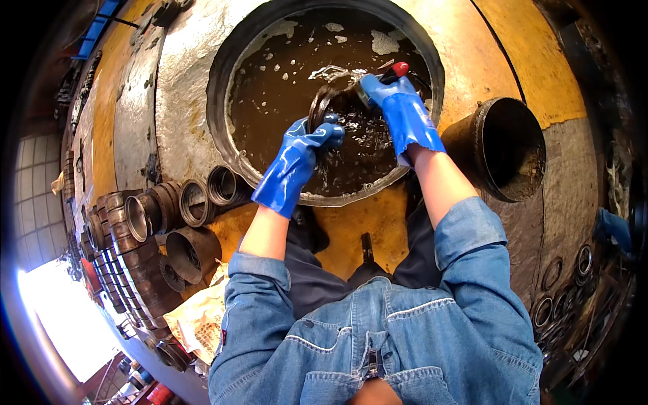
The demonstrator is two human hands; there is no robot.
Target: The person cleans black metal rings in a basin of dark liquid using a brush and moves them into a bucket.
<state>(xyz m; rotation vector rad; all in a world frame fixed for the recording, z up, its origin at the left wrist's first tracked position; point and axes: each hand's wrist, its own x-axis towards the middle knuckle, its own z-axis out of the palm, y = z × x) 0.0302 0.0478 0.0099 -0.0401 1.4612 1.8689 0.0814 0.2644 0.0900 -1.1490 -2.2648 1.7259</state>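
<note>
Over a large round black tub (221,81) of murky brown liquid (290,88), both my hands work in blue rubber gloves. My left hand (302,145) is closed around a wet, dark ring-shaped metal part (320,108), held tilted above the liquid. To its right, my right hand (403,111) grips a tool with a red-ended handle (400,69); its dark working end is by the ring, and its exact kind is partly hidden by the glove. Liquid splashes beneath the ring, and patches of foam (385,42) float toward the far side.
A rusty open cylinder (511,150) stands right of the tub. Several greasy metal rings and cups (196,201) are grouped at the left, near crumpled paper (199,320). More rings (544,310) lie at the far right. Worn yellow floor plates (358,229) surround the tub.
</note>
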